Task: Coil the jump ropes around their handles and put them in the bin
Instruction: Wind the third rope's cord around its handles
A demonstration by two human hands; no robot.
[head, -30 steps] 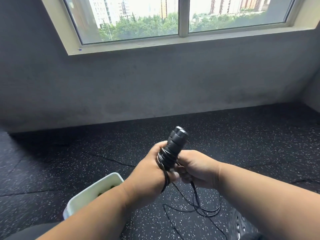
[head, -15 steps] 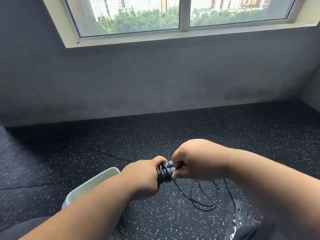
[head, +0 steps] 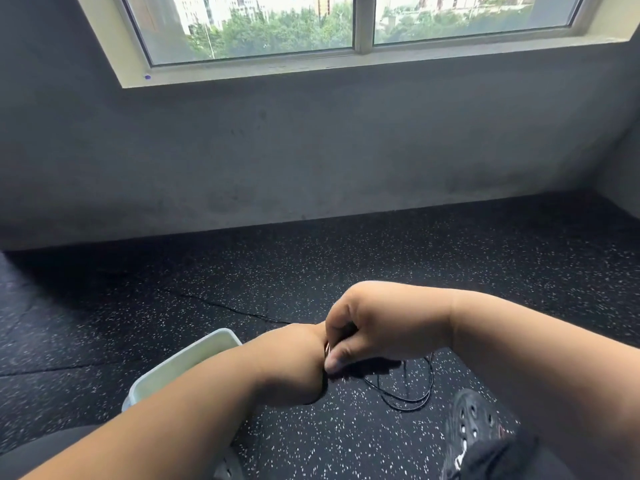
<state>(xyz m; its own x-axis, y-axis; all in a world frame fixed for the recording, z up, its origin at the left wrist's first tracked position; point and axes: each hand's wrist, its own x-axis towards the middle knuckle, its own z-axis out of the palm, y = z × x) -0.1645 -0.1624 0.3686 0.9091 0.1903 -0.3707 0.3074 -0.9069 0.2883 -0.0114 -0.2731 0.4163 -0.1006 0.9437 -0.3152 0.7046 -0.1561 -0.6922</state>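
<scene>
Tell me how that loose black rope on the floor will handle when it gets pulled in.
The rope lies in slack loops on the speckled floor, so it is probably thin and floppy. It looks light and should drag easily, though the overlapping loops could tangle.

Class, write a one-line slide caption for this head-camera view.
Both hands, left and right, wind a jump rope beside a white bin on speckled floor.

Both forearms are seen bare, no sleeves reaching into view. The left hand [head: 294, 362] and right hand [head: 377, 323] are ungloved, and no rings or watch are seen. A black perforated shoe [head: 474, 427] with round holes and a white marking near its lower edge is worn on the right foot. Dark trousers [head: 45, 452] are glimpsed at lower left.
</scene>
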